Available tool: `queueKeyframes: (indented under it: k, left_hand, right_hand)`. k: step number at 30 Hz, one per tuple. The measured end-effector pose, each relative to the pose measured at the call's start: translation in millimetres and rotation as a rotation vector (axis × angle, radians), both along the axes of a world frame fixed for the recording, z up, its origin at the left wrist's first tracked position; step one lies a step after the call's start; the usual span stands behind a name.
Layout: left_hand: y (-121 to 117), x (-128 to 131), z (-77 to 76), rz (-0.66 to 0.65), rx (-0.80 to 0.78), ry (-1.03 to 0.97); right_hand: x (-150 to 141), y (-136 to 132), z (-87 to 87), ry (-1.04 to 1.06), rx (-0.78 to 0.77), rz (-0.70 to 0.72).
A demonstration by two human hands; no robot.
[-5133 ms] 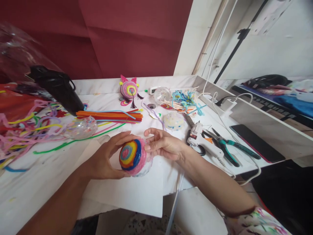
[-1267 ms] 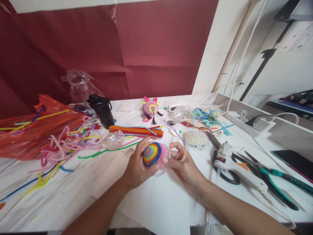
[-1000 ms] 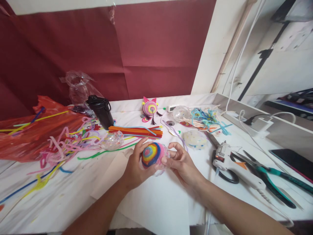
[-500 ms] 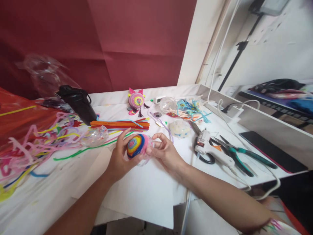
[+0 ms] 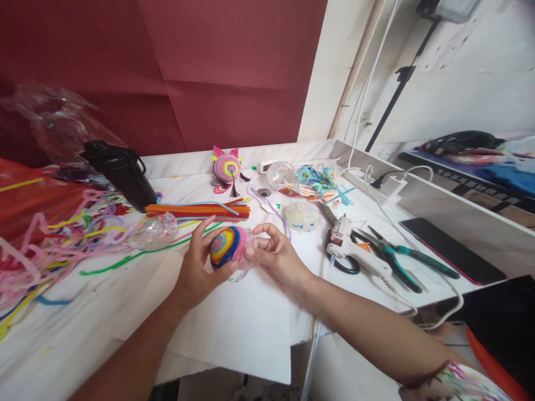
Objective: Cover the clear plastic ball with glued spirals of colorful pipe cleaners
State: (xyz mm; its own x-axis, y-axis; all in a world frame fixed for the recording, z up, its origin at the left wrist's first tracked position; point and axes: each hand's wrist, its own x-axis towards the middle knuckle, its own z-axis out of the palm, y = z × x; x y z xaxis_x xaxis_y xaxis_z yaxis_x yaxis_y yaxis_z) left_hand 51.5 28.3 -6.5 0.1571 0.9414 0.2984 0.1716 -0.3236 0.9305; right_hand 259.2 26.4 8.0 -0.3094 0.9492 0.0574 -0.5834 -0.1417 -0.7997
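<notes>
Between my hands, above white paper (image 5: 240, 328), is a clear ball (image 5: 228, 246) partly covered with coiled pipe cleaner in pink, yellow, orange and blue rings. My left hand (image 5: 195, 273) is closed round its left side, thumb below and fingers behind. At the right side, my right hand (image 5: 279, 259) pinches the ball's edge by the outer pink ring; whether a loose pipe cleaner end lies under those fingertips I cannot tell. Behind stands a finished-looking pink ball figure (image 5: 228, 169) with ears and dark tassels. A bundle of orange and red pipe cleaners (image 5: 196, 211) lies just beyond my left hand.
Right of my hands lie a glue gun (image 5: 343, 245) with its cord, black-handled scissors (image 5: 349, 266), green-handled pliers (image 5: 401, 262) and a phone (image 5: 453, 250). Clear balls (image 5: 156, 231) and tangled pipe cleaners (image 5: 96, 223) spread leftward, near a black bottle (image 5: 119, 172).
The whole scene has shifted slightly left in view as the head turned. Both hands keep their hold on the ball, with barely any change in finger position.
</notes>
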Motion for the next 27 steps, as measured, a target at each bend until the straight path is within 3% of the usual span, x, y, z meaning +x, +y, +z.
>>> queueKeyframes:
  k: [27]
  left_hand:
    - [3.5, 2.1, -0.6, 0.008, 0.001, -0.093]
  right_hand:
    - [4.6, 2.0, 0.2, -0.01, 0.018, 0.032]
